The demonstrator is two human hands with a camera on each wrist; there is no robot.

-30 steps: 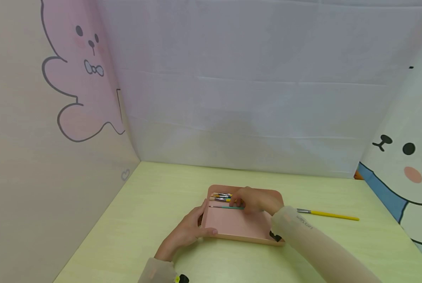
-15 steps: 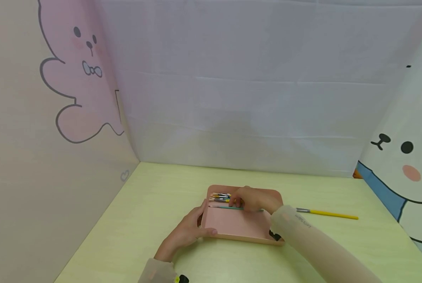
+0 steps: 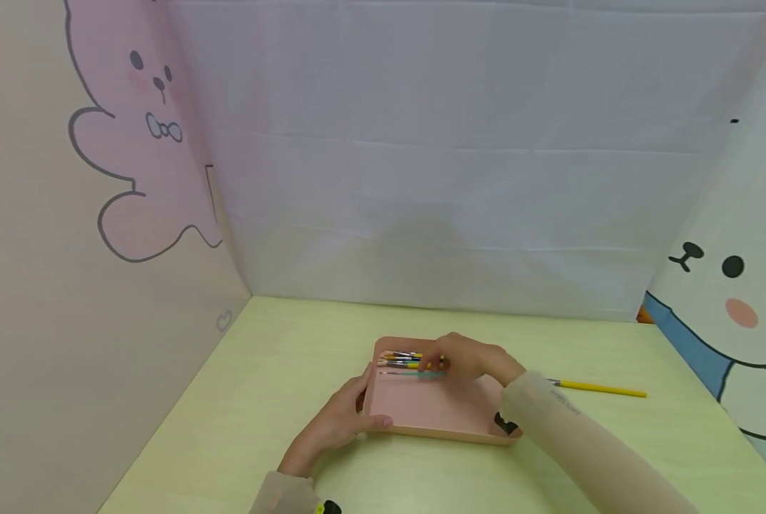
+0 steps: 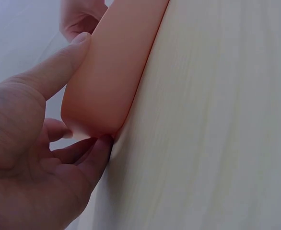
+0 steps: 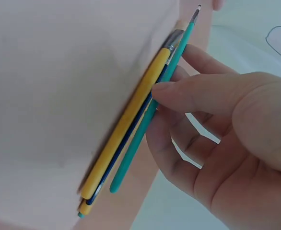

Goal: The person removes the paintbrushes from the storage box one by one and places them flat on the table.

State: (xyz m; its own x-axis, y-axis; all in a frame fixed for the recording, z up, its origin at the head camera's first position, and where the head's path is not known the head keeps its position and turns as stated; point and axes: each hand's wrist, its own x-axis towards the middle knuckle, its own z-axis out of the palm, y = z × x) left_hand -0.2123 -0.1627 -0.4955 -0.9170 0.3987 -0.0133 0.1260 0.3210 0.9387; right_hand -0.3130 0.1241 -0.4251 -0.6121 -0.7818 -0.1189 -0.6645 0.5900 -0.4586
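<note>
Nearest on the pale green bench (image 3: 241,400), the left hand (image 3: 338,421) grips the left rim of a pink tray (image 3: 430,410): in the left wrist view its thumb lies along the rounded edge and its fingers (image 4: 83,155) curl beneath the corner. The tray sits flat on the bench in front of the person. Further in, the right hand (image 3: 469,360) reaches over the tray's far side, and its fingers (image 5: 193,93) are partly curled with the tips touching a bundle of paintbrushes (image 3: 403,362) that lies along the tray's back edge. The right wrist view shows a teal brush (image 5: 150,112) closest to the fingertips, just beside a yellow brush (image 5: 126,124) and a dark blue one between them. Well apart to the right, a loose yellow paintbrush (image 3: 597,388) lies on the bench. Behind stands a white backdrop (image 3: 434,143) with cartoon panels at both sides.
</note>
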